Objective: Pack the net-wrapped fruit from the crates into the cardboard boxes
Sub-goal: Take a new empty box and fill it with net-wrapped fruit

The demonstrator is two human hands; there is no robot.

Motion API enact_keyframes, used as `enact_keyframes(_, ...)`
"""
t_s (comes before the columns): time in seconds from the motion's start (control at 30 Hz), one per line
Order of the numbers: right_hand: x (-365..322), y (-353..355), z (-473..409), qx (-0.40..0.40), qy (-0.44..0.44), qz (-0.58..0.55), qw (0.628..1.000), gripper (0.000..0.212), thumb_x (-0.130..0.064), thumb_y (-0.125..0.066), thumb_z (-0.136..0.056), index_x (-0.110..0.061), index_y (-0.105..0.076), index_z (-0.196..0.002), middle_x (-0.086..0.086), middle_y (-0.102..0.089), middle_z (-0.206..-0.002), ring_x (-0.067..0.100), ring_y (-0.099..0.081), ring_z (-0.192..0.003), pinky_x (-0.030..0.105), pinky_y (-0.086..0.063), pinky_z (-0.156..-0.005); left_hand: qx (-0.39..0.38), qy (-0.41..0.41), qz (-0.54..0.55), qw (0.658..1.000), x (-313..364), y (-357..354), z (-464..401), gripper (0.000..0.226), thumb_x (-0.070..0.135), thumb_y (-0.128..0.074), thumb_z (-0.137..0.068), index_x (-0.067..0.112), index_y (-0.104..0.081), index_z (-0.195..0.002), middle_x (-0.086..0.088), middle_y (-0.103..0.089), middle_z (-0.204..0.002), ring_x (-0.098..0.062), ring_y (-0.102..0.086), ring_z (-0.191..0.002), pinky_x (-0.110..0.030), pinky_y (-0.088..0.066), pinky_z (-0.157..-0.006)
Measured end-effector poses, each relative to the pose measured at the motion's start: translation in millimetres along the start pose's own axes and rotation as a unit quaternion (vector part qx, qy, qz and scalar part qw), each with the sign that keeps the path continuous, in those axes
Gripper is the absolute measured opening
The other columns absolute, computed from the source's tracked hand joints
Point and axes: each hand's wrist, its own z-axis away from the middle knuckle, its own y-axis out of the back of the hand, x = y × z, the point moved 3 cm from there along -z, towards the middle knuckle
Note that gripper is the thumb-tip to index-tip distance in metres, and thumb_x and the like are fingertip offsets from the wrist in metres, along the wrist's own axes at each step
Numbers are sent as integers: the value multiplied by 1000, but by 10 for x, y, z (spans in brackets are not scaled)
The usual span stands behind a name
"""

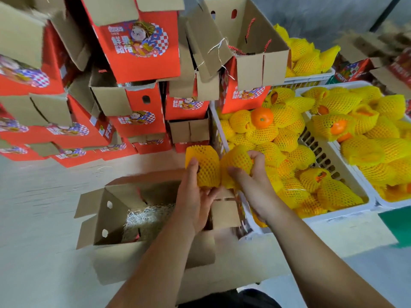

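One net-wrapped fruit [205, 166] is held in the curled left hand [195, 196]. Another fruit [236, 165] is gripped by the right hand [253, 187]. Both are held between the white crate [333, 215] and the open cardboard box [115, 221]. A fruit could be dropped on the floor if it is let go before the box is reached.

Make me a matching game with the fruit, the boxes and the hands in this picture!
Things:
1. left hand
2. open box
3. bare orange
4. red boxes

Places or states:
A. stacked in a pile at the back left
B. lying unwrapped on top of the netted fruit in the white crate
C. gripping a yellow net-wrapped fruit
D. holds white shredded paper at the bottom

Pairs: 1-C, 2-D, 3-B, 4-A
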Motion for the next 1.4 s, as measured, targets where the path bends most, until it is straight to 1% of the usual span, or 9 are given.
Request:
enact_keyframes(0.2, 108, -850, 214, 7, -21, 57, 998, 26, -30, -54, -93, -28, -64, -117, -17, -72, -103, 7, -67, -105, 31, -55, -90, -62, 1, -24, 998, 551, 935, 232, 60, 38, -63, -94, 18, -49, -149, -13, -63, -142, -33, -57, -133, -54, -41, -116)
enact_keyframes(0.43, 573, -1649, 433, -44, -206, 36, 977, 54, -48, -76, -64, -30, -63, -113, 5, -75, -105, 25, -72, -99, 46, -58, -91, 37, -33, -164, 985, 706, 1803, 368, 61, 36, -69, -89, 18, -49, -143, -3, -74, -118, -21, -74, -97, -33, -61, -80)
enact_keyframes(0.6, 742, -1833, 256, -114, -247, 164, 948, 14, -16, -68, -88, -9, -66, -100, 10, -67, -85, 25, -62, -79, 40, -49, -68, 100, 121, -240, 958, 629, 1904, 89, 59, 26, -69, -100, 25, -31, -145, -6, -63, -118, -28, -74, -94, -36, -64, -71)
enact_keyframes(0.73, 868, -1968, 88, -86, -270, 222, 933, 18, -10, -67, -92, -15, -55, -105, -1, -56, -82, 12, -52, -67, 20, -46, -47, 152, 199, -371, 894, 642, 1964, -137, 82, 36, -68, -95, 20, -16, -157, -12, -54, -135, -34, -61, -123, -47, -53, -103)
enact_keyframes(0.87, 1125, -2073, -18, -116, -294, 292, 903, 41, -2, -51, -100, -1, -45, -141, 20, -58, -134, 35, -59, -120, 36, -50, -94, 167, 192, -451, 856, 672, 2133, -260, 76, 21, -61, -101, 6, -15, -159, -18, -34, -156, -35, -45, -137, -41, -46, -105)
enact_keyframes(0.97, 1152, -2091, -61, -125, -274, 342, 890, 49, 2, -52, -98, -4, -44, -145, 22, -55, -139, 36, -55, -127, 34, -45, -98, 175, 194, -477, 839, 667, 2171, -295, 71, 19, -54, -105, 6, -12, -162, -17, -28, -163, -37, -41, -142, -47, -43, -113)
enact_keyframes(1.13, 1031, -2066, -9, -153, -212, 372, 891, 45, -3, -52, -94, -13, -56, -137, 15, -64, -129, 33, -61, -117, 29, -49, -89, 200, 101, -520, 824, 664, 2043, -102, 52, 25, -56, -100, 24, -37, -149, -13, -37, -145, -33, -44, -131, -36, -42, -108)
enact_keyframes(1.27, 693, -1877, 89, -154, -92, 349, 920, 32, -10, -54, -94, -22, -58, -123, 6, -69, -108, 27, -65, -95, 30, -50, -80, 104, -56, -441, 890, 603, 1704, 50, 20, 24, -53, -103, 25, -61, -122, -1, -60, -116, -19, -61, -107, -23, -46, -76)
enact_keyframes(1.4, 288, -1556, 273, -91, 30, 278, 956, 33, -4, -51, -94, -21, -63, -120, -2, -73, -103, 18, -68, -97, 31, -53, -88, 59, -155, -415, 895, 523, 1150, 58, 14, 19, -53, -104, 19, -65, -112, 9, -66, -102, 6, -63, -88, -11, -45, -72)
